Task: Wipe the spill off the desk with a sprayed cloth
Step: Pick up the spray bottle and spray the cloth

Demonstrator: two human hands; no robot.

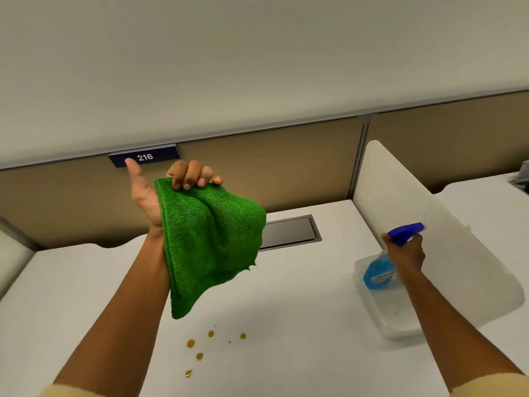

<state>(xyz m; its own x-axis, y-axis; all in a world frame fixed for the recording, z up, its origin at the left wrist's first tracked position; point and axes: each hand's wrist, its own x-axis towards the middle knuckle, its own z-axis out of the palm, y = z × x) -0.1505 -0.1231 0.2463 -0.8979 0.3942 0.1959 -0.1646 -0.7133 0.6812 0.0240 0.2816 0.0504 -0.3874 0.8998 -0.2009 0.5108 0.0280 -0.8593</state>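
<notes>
My left hand [160,190] is raised above the white desk [286,325] and grips the top edge of a green microfibre cloth [211,242], which hangs down folded; the thumb sticks up. Below the cloth, several small amber drops of the spill [199,356] lie on the desk near its front edge. At the right, my right hand [406,253] is closed around the neck of a spray bottle [378,270] with blue liquid and a blue trigger head, which is in or just above a clear plastic tray [392,319].
A beige partition with a blue "216" plate [145,157] runs behind the desk. A grey cable hatch [292,232] is set into the desk behind the cloth. A white rounded divider [429,224] stands right of the tray, with another desk beyond.
</notes>
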